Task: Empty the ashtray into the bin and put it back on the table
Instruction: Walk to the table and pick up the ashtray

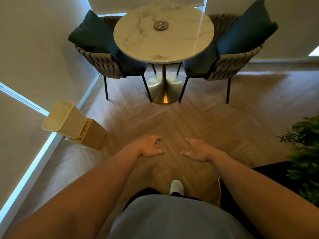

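Hands come first: the left hand (149,147) and the right hand (198,150) hang low in the middle of the frame over the herringbone floor (172,121), each grip loosely spread with fingers slack and nothing in either. The ashtray (160,25), a small metal dish with something pale inside, sits near the centre of the round marble tabletop (172,47) at the top of the frame, well apart from both hands. The bin (69,123) stands at the left of the frame beside the wall, lid shut.

The step in hand looks like the approach to the tabletop. To do it well, lift the ashtray level by its rim (a tilt would scatter ash), and open the bin before tipping.

Marks run down the bin's side; they are too small to read.
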### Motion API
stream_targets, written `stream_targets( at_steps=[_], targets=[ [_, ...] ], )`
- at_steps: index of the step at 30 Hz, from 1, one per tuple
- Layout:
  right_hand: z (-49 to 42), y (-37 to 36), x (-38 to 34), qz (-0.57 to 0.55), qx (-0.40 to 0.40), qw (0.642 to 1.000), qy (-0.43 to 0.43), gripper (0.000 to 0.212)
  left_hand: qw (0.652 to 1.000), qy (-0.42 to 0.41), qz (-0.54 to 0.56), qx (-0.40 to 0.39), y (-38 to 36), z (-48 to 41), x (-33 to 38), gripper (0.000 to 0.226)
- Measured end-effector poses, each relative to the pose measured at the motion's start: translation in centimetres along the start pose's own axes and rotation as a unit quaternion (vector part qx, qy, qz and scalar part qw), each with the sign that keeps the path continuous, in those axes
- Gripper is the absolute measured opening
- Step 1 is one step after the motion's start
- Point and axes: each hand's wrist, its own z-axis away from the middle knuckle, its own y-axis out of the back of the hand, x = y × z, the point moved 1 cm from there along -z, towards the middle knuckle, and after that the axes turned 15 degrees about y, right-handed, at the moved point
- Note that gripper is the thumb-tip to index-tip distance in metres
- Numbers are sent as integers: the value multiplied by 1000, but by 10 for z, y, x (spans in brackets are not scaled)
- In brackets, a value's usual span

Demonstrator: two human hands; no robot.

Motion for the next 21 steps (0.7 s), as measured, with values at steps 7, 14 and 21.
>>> stream_targets(
  at_steps=[7, 14, 21],
  targets=[
    [-58, 44, 9, -19, -14, 1000, 18, 80, 1000, 10, 5, -11, 40, -53, -1, 73],
    [-130, 88, 22, -53, -17, 998, -14, 81, 998, 10, 11, -53, 88, -129, -13, 67],
    [-214, 156, 20, -28, 14, 999, -42, 83, 1000, -3, 0, -23, 175, -214, -43, 68]
  ],
)
